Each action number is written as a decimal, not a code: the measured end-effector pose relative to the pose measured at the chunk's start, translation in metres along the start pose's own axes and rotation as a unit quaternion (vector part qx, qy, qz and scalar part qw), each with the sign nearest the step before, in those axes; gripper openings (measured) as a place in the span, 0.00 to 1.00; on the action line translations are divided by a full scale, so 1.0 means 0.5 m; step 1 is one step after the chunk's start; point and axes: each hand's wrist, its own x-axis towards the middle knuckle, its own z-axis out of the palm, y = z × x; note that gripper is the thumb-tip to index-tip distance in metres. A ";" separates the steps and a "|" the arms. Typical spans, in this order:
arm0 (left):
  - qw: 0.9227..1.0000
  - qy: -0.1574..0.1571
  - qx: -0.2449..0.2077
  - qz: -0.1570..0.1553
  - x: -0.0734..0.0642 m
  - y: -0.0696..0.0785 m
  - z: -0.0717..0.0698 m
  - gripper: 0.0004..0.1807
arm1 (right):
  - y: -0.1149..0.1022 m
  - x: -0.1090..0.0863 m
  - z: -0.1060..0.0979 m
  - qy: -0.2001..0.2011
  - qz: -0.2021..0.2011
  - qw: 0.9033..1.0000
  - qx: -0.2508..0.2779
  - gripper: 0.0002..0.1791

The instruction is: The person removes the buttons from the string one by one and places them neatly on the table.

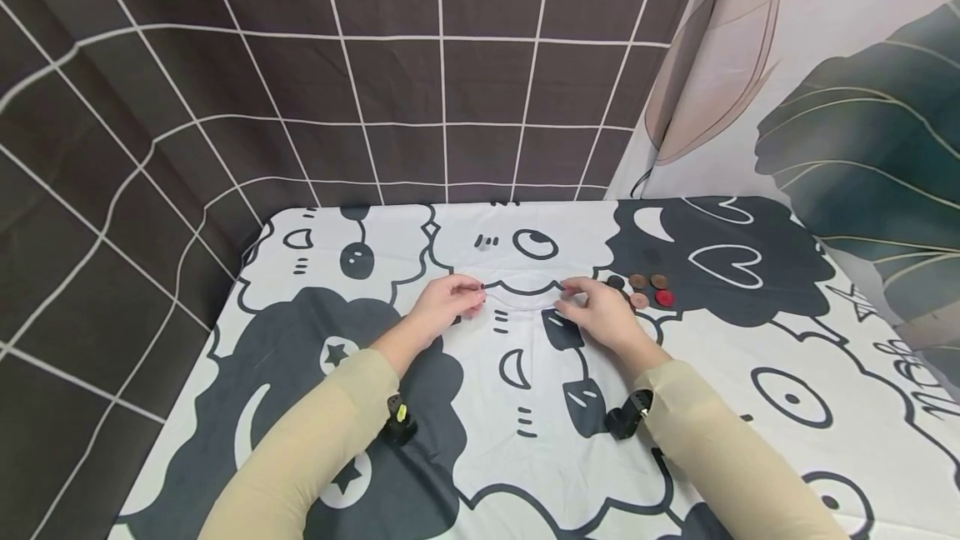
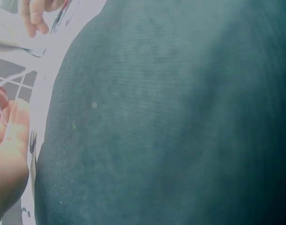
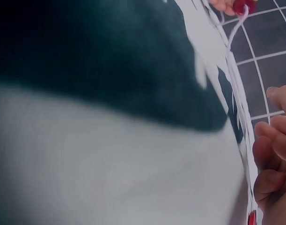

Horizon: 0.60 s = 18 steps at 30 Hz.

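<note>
My left hand (image 1: 450, 302) pinches a small red button (image 3: 243, 6) between thumb and fingers; in the head view only a speck of it shows. A white string (image 3: 234, 35) runs from the button, and in the head view it curves faintly over the patterned cloth towards my right hand (image 1: 603, 319). That hand hovers just above the cloth, thumb and index finger apart, its other fingers loosely bent. Nothing shows between its fingers in the right wrist view. Where the string's far end lies is unclear.
Several loose buttons lie just right of my right hand, among them a red button (image 1: 664, 298), a pink button (image 1: 639, 301) and a black button (image 1: 615, 282). A dark gridded curtain (image 1: 390, 82) stands behind the table's far edge. A leaf-printed curtain (image 1: 862, 132) hangs at the right.
</note>
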 end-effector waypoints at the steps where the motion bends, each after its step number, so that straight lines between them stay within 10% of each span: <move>1: 1.000 0.000 0.001 0.000 0.000 0.000 0.000 0.16 | -0.003 0.001 0.002 -0.001 0.001 1.000 0.002 0.23; 18: 1.000 0.006 -0.004 -0.004 -0.002 -0.002 0.001 0.15 | -0.038 0.013 0.022 -0.007 -0.056 0.998 0.009 0.22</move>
